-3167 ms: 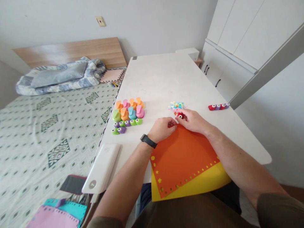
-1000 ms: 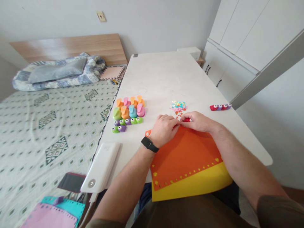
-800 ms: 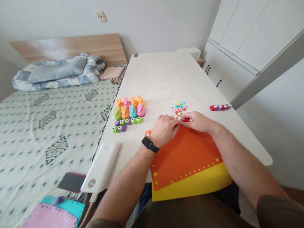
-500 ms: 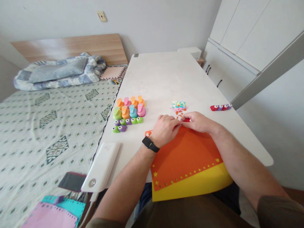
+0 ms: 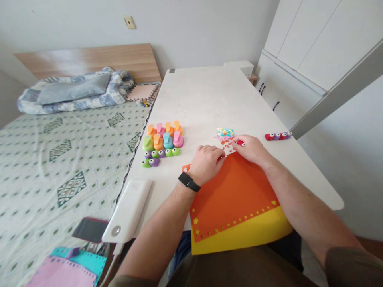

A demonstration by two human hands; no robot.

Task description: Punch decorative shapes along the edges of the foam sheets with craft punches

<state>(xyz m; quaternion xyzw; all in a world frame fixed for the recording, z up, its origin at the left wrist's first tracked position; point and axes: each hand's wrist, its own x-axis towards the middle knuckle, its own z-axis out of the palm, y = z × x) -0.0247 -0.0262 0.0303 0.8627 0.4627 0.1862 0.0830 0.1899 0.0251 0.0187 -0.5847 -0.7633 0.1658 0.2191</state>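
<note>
An orange foam sheet [image 5: 236, 195] with punched stars and hearts along its near edge lies on a yellow sheet [image 5: 248, 235] at the front of the white table [image 5: 206, 95]. My left hand [image 5: 207, 161] presses on the orange sheet's far corner, fingers curled. My right hand [image 5: 251, 148] grips a small red punch [image 5: 240, 142], lifted just off the sheet's far edge beside a little pile of coloured cut-outs [image 5: 224, 133].
Several pastel punches [image 5: 163, 137] and small green and purple ones [image 5: 158, 154] stand to the left. A row of red and purple punches [image 5: 277, 136] lies at the right. A white device [image 5: 128, 211] sits at the table's left front corner. Bed at left, cupboards at right.
My right hand has drawn the red punch away from the orange sheet's edge, up toward the cut-out pile. My left hand stays on the sheet's corner.
</note>
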